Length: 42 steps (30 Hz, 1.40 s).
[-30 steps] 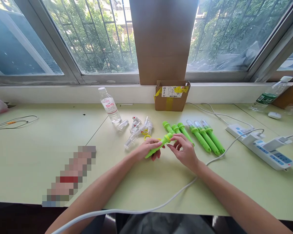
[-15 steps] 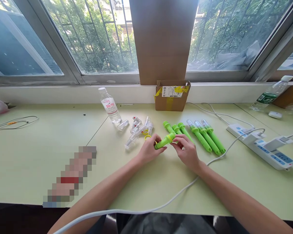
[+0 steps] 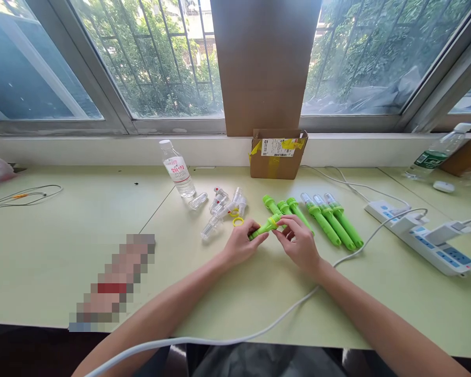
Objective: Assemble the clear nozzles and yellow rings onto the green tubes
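Note:
My left hand (image 3: 241, 242) is closed round the lower part of a green plastic tube (image 3: 265, 229), which it holds tilted above the table. At the tube's threaded upper end, the fingers of my right hand (image 3: 298, 242) pinch a yellow ring (image 3: 276, 219) seated around the neck. Just behind lie several bare green tubes (image 3: 298, 211) with threaded ends. To their right, green tubes with clear caps (image 3: 327, 228) lie side by side. A loose yellow ring (image 3: 238, 222) rests left of the held tube, beside a pile of clear plastic caps (image 3: 215, 217).
A water bottle (image 3: 177, 170) stands behind the clear caps. Against the sill is an open cardboard box (image 3: 275, 162). A white power strip (image 3: 419, 238) lies at right, and its white cable (image 3: 275, 323) crosses the table under my right forearm. A blurred object (image 3: 115, 283) lies at left.
Both hands keep their hold on the green tube. My right fingers have shifted slightly at its threaded end, around the yellow ring. The view has moved a little.

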{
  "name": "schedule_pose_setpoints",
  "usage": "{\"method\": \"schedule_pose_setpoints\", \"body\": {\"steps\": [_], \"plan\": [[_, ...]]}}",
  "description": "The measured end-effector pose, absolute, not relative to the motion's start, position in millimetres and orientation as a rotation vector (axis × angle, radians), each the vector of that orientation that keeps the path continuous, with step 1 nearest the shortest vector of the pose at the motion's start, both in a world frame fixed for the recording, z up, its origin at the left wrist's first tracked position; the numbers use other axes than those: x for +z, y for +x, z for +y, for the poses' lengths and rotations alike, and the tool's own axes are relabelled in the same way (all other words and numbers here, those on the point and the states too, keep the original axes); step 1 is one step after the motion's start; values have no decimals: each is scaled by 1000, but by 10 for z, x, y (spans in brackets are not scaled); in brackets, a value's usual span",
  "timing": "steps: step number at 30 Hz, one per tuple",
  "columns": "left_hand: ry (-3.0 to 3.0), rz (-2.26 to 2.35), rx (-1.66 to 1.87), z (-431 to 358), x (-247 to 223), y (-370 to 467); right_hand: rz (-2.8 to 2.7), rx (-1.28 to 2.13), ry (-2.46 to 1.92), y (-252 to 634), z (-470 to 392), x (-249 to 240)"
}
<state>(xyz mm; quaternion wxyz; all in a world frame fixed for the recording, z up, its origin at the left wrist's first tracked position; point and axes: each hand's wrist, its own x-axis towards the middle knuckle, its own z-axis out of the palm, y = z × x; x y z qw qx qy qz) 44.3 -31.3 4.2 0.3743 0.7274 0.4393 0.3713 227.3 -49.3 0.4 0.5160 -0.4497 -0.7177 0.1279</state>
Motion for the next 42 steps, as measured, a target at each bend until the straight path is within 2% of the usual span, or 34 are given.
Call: {"method": "schedule_pose_setpoints", "body": {"steps": [26,36,42], "plan": [[1497,891,809,-311,150,408,-1711,346,-1039,2274,-504,53],[1370,786,654,-262,214,335,-1717,359,-1008,2274,-508,53],[1482,917,650,-292,205,351,-1714,338,-988,2297,-500,-3]]}}
